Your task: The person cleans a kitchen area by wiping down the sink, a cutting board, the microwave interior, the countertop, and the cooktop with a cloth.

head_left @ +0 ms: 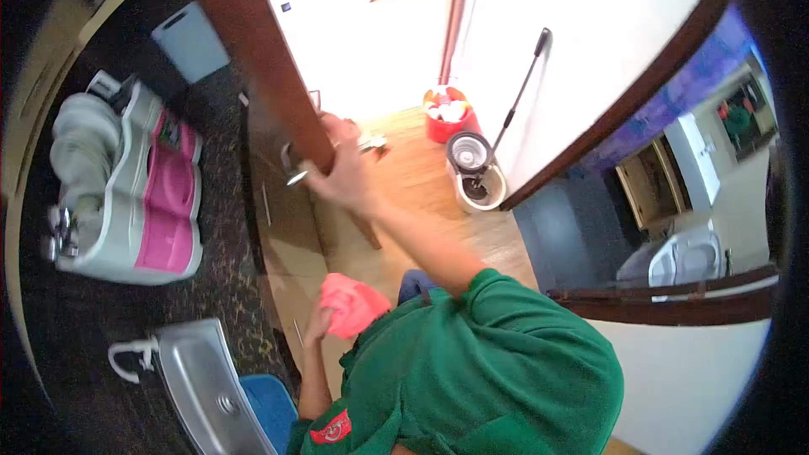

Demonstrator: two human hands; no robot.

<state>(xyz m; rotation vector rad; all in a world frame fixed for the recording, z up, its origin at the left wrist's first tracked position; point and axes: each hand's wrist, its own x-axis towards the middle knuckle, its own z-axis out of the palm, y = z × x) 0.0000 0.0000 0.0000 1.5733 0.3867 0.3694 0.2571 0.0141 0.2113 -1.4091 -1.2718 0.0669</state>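
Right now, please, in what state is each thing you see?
Door: open
Right hand: at door edge
Cloth: crumpled, in left hand
Mop: tilted, in bucket
Red tub: filled
Rack: loaded with plates
Tap: no running water visible
Toilet: open or closed, unclear

I see pale wood-look floor (404, 177) running past a white wall (581, 34), with strong light bleaching the far end. A dark, speckled counter (229, 227) with a steel sink (190, 362) lines the left. To the right, a brown frame (619, 105) borders a dark-floored bathroom with a toilet (687, 257); I can't quite tell, but there may be a mirror (739, 118).
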